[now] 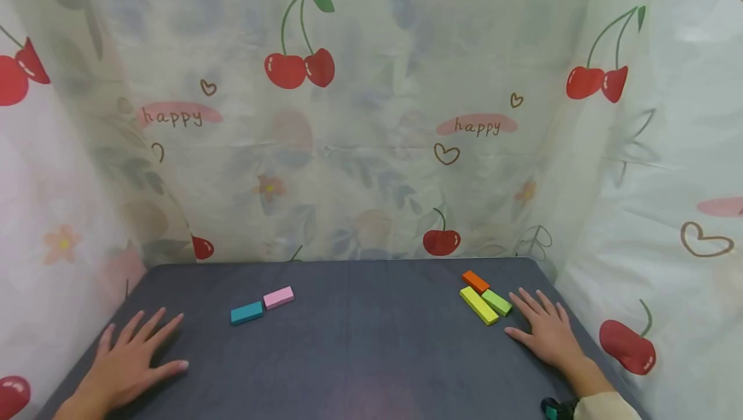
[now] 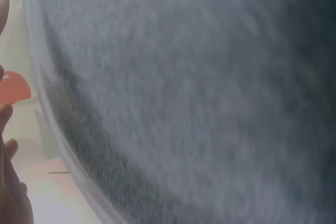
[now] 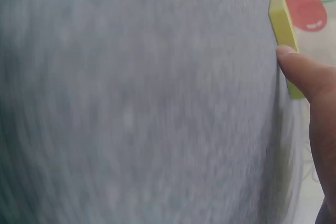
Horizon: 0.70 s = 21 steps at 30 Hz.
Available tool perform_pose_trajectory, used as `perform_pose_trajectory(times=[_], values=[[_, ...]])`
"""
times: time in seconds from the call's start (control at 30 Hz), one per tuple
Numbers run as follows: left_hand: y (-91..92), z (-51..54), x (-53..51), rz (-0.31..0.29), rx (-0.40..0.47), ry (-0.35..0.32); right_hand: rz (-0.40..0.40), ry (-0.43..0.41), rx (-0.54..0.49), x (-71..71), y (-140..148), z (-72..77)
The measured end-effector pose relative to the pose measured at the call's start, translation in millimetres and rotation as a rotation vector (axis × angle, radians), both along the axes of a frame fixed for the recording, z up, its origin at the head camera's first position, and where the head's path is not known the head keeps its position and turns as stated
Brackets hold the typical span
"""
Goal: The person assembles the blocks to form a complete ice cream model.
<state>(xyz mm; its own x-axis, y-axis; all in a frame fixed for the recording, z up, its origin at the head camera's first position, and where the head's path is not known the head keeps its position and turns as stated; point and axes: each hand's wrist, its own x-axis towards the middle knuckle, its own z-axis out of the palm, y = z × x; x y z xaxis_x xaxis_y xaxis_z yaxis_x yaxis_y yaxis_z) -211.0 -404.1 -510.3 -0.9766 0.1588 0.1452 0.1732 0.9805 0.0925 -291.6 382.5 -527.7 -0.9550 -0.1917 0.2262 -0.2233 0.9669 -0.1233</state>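
Observation:
My left hand [image 1: 124, 365] is at the table's left side with fingers spread and nothing in its grasp. To its right lie a blue block [image 1: 247, 313] and a pink block [image 1: 278, 298], set nearly end to end. On the right side, my right hand [image 1: 548, 330] has its fingers spread, holding nothing, just beside three blocks. These are an orange block [image 1: 476, 282], a yellow block [image 1: 478, 306] and a light green block [image 1: 496, 302], lying close together. In the right wrist view the thumb [image 3: 299, 69] overlaps the yellow block [image 3: 282, 22]; whether they touch I cannot tell.
A dark grey table [image 1: 348, 355] spans the view below. Pale curtains [image 1: 371, 104] printed with cherries, hearts and flowers hang behind it and along both sides. A dark band with a teal part [image 1: 554, 409] sits at the right wrist by a cream sleeve [image 1: 606, 407].

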Motion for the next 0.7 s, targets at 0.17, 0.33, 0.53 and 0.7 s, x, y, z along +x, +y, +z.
perform_pose_trajectory(times=[0.17, 0.33, 0.53, 0.7], values=[[9.2, -0.3, -4.4, -0.002, 0.023, 0.023, 0.036, 0.0, -0.003, -1.1, -11.2, 5.3], [22.5, -0.5, -11.3, -0.007, 0.057, 0.069, 0.079, 0.003, -0.02, -1.5, -21.6, 9.4], [44.9, 1.9, -24.3, -0.012, 0.093, 0.069, 0.13, 0.02, -0.05, -3.1, -32.4, 7.6], [64.4, 5.4, -35.0, -0.01, 0.1, 0.046, 0.142, 0.016, -0.048, -4.5, -42.1, 5.6]])
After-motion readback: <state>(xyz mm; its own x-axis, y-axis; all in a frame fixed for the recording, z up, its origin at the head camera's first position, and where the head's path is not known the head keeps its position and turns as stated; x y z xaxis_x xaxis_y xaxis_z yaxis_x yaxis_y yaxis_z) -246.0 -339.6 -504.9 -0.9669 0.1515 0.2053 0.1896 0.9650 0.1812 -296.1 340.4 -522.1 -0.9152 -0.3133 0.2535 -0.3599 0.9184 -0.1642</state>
